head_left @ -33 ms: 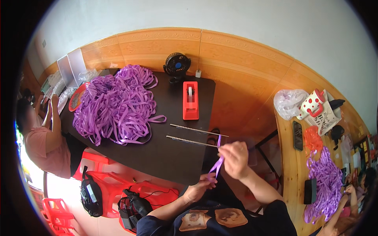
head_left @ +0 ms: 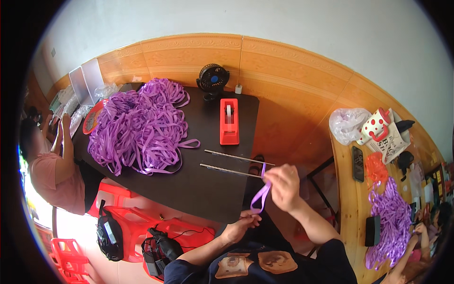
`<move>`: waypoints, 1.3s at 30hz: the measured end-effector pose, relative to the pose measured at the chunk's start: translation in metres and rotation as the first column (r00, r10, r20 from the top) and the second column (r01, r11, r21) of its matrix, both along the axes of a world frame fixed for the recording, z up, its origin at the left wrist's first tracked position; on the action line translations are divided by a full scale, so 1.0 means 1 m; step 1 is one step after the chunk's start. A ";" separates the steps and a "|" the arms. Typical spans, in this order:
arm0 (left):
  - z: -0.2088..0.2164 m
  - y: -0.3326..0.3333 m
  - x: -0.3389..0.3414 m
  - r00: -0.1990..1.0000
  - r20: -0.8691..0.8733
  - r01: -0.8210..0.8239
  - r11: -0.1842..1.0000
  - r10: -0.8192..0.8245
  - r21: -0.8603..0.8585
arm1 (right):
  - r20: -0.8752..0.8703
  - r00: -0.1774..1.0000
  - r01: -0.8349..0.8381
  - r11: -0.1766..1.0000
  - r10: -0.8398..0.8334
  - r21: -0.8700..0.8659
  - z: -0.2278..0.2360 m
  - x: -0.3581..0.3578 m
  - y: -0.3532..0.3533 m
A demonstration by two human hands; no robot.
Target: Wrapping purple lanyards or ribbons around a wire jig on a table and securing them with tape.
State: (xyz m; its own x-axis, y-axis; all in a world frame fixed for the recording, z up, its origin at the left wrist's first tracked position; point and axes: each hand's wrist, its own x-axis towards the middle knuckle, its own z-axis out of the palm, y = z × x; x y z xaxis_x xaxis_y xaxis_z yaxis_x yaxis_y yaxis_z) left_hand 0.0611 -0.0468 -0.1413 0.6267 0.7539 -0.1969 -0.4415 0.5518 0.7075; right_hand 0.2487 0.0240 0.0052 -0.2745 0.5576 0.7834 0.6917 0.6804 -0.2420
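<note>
A narrow purple ribbon [head_left: 260, 196] runs between my two hands, just off the table's right edge, and bows into a loop. My left hand [head_left: 241, 227] pinches its lower end. Above and to the right, my right hand [head_left: 283, 186] has its fingers closed on the upper part. Two thin metal rods, the farther rod [head_left: 231, 155] and the nearer rod [head_left: 227, 170], lie side by side and jut past the dark table's [head_left: 208, 194] edge. A strip of ribbon passes by their right ends, next to my right fingers; how it goes round them is unclear.
A big heap of purple ribbon [head_left: 142, 125] covers the table's left part. Behind the rods stand a red tape dispenser [head_left: 230, 135] and a black fan [head_left: 213, 79]. On the wooden table [head_left: 347, 208] at right lies more ribbon [head_left: 390, 222]. A person [head_left: 52, 170] works at left.
My right hand has shifted slightly right and the ribbon loop between my hands has opened wider. The rods have not visibly moved.
</note>
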 end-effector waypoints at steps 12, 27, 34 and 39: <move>0.001 0.049 0.058 0.974 -0.127 -0.170 0.977 0.187 0.128 | -0.734 0.575 -0.577 0.457 -0.362 -0.677 -0.069 0.041 0.106; 0.022 0.107 0.110 0.658 -0.118 -0.541 0.576 0.744 0.613 | -0.694 0.322 -0.710 0.321 -0.644 -0.627 -0.125 0.044 0.080; 0.015 0.112 0.106 0.807 -0.109 -0.475 0.748 0.580 0.463 | -0.591 0.212 -0.796 0.213 -0.778 -0.567 -0.147 0.025 0.039; 0.011 0.095 0.099 0.859 -0.119 -0.479 0.863 0.499 0.163 | -0.609 0.203 -0.918 0.068 -0.766 -0.391 -0.178 0.038 -0.001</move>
